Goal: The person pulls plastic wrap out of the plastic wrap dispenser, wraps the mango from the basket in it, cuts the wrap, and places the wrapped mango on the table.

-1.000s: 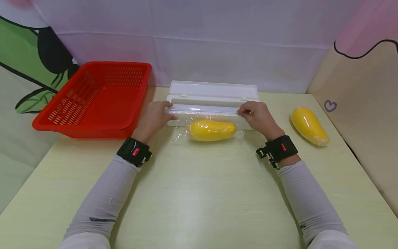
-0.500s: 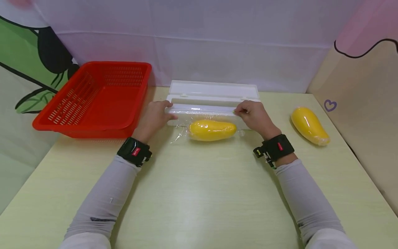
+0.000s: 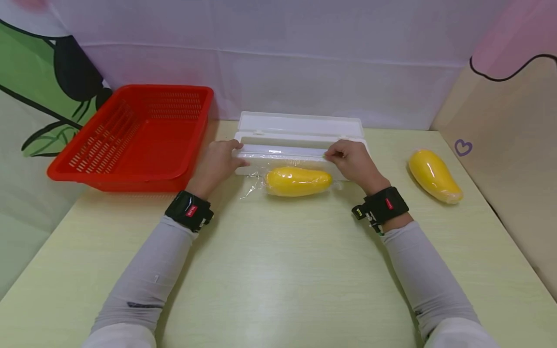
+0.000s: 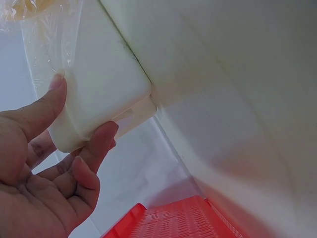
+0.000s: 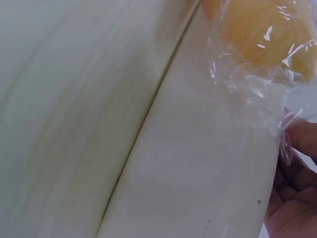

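A white cling film dispenser [image 3: 283, 164] lies on the table with its lid raised at the back. My left hand [image 3: 217, 162] grips the dispenser's left end, thumb on the front face in the left wrist view, fingers around the end. A yellow mango [image 3: 298, 181] under clear cling film [image 3: 254, 183] lies right at the dispenser's front. At the dispenser's top edge, right of the middle, my right hand [image 3: 354, 162] pinches a small green slide cutter, mostly hidden by the fingers. Bunched film shows by its fingertips [image 5: 301, 134] in the right wrist view.
A red plastic basket [image 3: 183, 180] stands at the left, beside my left hand. To the right, a second film-wrapped mango [image 3: 435, 176] lies on the pale wooden table [image 3: 270, 270]. A printed cloth [image 3: 296, 87] hangs behind the table's far edge.
My right hand has slid a little to the left along the dispenser's top edge, the green slide cutter moving with it. The left hand and both mangoes keep their places.
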### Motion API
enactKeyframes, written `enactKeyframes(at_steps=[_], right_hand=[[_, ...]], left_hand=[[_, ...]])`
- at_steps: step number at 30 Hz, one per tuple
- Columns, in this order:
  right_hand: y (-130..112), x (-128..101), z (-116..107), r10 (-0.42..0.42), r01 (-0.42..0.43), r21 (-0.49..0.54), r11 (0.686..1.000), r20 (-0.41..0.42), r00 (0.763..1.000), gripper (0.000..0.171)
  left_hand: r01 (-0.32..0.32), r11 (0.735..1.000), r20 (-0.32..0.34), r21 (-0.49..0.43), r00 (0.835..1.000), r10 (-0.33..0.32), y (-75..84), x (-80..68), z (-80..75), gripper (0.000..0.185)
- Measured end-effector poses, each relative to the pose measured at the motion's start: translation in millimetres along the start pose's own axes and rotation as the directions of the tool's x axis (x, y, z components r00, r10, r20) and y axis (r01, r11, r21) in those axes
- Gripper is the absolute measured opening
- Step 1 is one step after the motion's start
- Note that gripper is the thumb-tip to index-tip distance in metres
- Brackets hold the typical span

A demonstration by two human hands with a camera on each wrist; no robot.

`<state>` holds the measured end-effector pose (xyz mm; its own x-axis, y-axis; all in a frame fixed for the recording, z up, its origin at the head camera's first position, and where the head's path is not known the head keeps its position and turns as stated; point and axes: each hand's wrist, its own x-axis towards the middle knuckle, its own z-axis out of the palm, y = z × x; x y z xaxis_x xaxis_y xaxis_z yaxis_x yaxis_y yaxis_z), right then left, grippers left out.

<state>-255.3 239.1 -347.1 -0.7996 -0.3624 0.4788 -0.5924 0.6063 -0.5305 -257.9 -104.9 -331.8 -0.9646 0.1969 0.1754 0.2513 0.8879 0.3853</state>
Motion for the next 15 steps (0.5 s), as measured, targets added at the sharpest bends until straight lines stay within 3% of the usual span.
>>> enactKeyframes(at_steps=[15], right_hand=[[0.8,2.4,4.5,0.059,-0.059,0.039,0.997,0.01,0.998,0.005]], left_hand=[[0.026,1.0,0.018,-0.009,1.0,-0.026,1.5,-0.3,-0.5,0.054]])
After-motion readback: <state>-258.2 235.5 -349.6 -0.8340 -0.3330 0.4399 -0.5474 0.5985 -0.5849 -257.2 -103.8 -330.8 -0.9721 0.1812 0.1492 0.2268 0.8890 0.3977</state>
